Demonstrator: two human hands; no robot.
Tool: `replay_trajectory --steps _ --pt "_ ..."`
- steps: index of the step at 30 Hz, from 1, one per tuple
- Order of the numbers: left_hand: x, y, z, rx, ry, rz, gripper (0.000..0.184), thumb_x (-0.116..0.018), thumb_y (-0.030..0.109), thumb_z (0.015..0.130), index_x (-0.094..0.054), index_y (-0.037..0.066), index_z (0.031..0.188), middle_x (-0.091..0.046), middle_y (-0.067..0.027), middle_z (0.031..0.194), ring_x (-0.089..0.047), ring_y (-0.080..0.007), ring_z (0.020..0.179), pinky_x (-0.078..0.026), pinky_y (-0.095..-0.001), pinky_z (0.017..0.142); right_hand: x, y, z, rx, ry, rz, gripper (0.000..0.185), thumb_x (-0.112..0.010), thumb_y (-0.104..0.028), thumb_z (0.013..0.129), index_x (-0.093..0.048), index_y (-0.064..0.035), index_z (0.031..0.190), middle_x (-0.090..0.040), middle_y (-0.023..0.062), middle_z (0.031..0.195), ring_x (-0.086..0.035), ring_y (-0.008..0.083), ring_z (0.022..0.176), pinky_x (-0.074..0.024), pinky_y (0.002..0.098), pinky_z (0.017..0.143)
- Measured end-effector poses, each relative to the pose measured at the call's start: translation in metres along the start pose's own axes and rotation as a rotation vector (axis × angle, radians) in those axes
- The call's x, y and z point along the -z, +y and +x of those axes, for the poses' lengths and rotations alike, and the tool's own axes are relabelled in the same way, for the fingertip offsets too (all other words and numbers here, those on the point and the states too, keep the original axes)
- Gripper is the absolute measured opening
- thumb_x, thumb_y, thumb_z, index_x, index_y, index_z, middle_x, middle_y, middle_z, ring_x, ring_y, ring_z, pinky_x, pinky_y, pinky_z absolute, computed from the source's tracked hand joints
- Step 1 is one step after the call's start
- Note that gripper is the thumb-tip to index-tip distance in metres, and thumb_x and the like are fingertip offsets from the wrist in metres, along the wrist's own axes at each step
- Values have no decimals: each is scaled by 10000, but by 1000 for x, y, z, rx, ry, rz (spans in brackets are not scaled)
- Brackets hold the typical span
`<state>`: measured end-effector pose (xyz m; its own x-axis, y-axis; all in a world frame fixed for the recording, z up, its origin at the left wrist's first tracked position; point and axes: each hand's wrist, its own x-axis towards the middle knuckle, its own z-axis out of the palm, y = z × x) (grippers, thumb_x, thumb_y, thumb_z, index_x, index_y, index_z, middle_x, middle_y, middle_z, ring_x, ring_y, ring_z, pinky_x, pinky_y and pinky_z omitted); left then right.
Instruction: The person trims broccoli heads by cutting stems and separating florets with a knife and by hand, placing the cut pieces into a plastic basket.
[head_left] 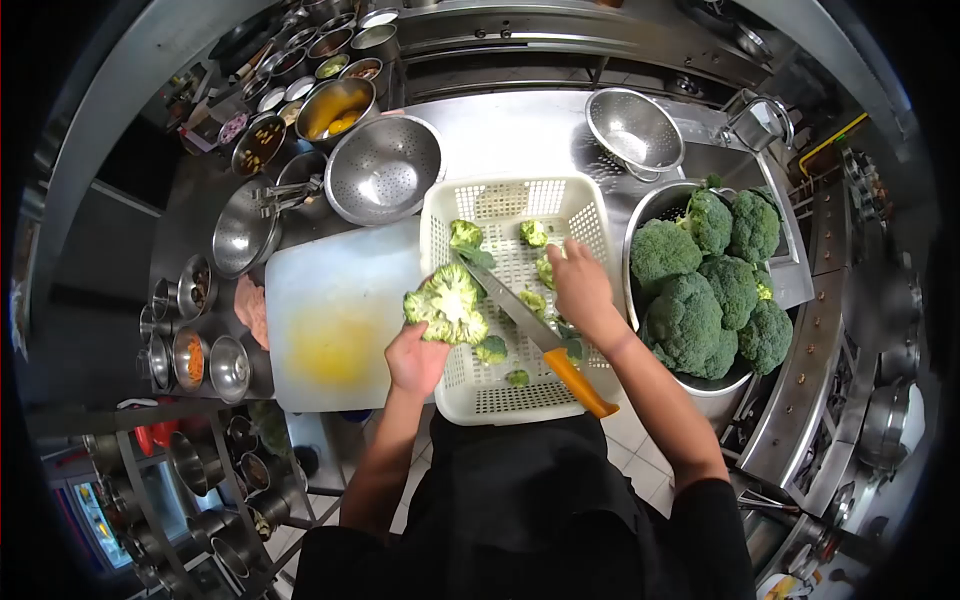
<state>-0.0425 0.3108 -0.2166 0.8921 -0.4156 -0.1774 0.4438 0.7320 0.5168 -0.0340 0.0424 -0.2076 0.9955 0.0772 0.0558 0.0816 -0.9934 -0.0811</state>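
Note:
My left hand (416,357) is closed around a cut piece of broccoli (446,305), its pale stem side turned up, over the left rim of a white perforated plastic basket (455,405). Inside the basket lie several small broccoli florets (490,349). My right hand (583,288) reaches over the right part of the basket, its fingers curled down beside a floret (545,270); what is under the fingertips is hidden. A knife (580,383) with an orange handle lies slantwise across the basket, untouched by my right hand. Its tip end is close to a floret at the left (478,257).
A large pot (634,300) heaped with whole broccoli heads (685,320) stands at the right. To the left is a white cutting board (340,265) with a yellow stain. Metal colanders (385,170) (634,130) sit behind, and bowls of ingredients (335,108) fill the far left.

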Motion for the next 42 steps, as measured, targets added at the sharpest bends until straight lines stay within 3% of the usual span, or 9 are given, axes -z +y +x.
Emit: replay_trajectory --steps 5,11,18,20,26,29,33,36,42 --pt "18 -23 -19 -32 -18 60 717 -514 181 827 -297 20 1491 -403 -136 1487 -349 -300 1395 -240 -477 1161 -67 21 42 -30 -331 -229 269 -607 -103 833 -582 -98 1101 -580 142 1117 -617 299 1004 -533 374 789" --pt "19 -30 -24 -97 36 75 719 -534 143 823 -289 13 1487 -403 -146 1472 -374 -286 1369 -264 -447 1148 12 83 102 80 87 -99 339 -666 -100 712 -554 -77 1031 -558 176 960 -654 317 754 -553 415 608" --pt "22 -31 -29 -67 51 84 743 -548 136 808 -275 2 1486 -411 -145 1465 -378 -281 1367 -279 -429 1141 -12 199 199 -571 177 -27 729 -743 -180 728 -427 -90 1378 -603 200 1186 -605 373 1112 -482 496 961" --pt "23 -30 -26 -65 31 98 748 -548 118 798 -275 1 1485 -412 -143 1465 -380 -281 1367 -285 -426 1138 -38 225 206 -607 -290 90 619 -691 -167 764 -498 -82 1346 -605 227 1250 -579 369 1188 -429 490 1032" --pt "27 -32 -23 -49 56 -15 743 -549 96 804 -283 22 1494 -413 -141 1474 -383 -292 1371 -281 -439 1146 -63 245 214 -172 -449 -228 347 -683 -227 728 -723 -41 1018 -692 208 1043 -672 361 957 -536 424 839" --pt "31 -26 -24 -20 -19 -25 737 -562 113 822 -281 29 1498 -418 -142 1471 -382 -291 1371 -285 -444 1141 2 198 195 -77 -623 -42 366 -730 -287 706 -727 -20 957 -697 230 924 -681 372 836 -537 448 746" --pt "21 -16 -25 17 -94 -42 760 -591 133 831 -256 44 1508 -413 -138 1468 -378 -279 1368 -283 -436 1138 61 109 119 68 156 161 243 -657 -191 837 -703 -47 1027 -695 209 868 -686 351 800 -537 429 703" --pt "35 -11 -35 7 -43 -24 713 -587 234 869 -291 68 1497 -426 -145 1463 -422 -313 1331 -329 -463 1106 76 20 10 -142 -239 152 332 -660 -53 803 -654 -66 1135 -690 190 907 -684 346 791 -538 441 702" --pt "68 24 -55 -31 14 -138 634 -574 382 917 -374 108 1452 -479 -151 1404 -503 -415 1220 -463 -513 949 -27 4 -39 -21 54 437 480 -712 -188 785 -578 -54 1226 -677 238 913 -666 419 823 -545 467 767"
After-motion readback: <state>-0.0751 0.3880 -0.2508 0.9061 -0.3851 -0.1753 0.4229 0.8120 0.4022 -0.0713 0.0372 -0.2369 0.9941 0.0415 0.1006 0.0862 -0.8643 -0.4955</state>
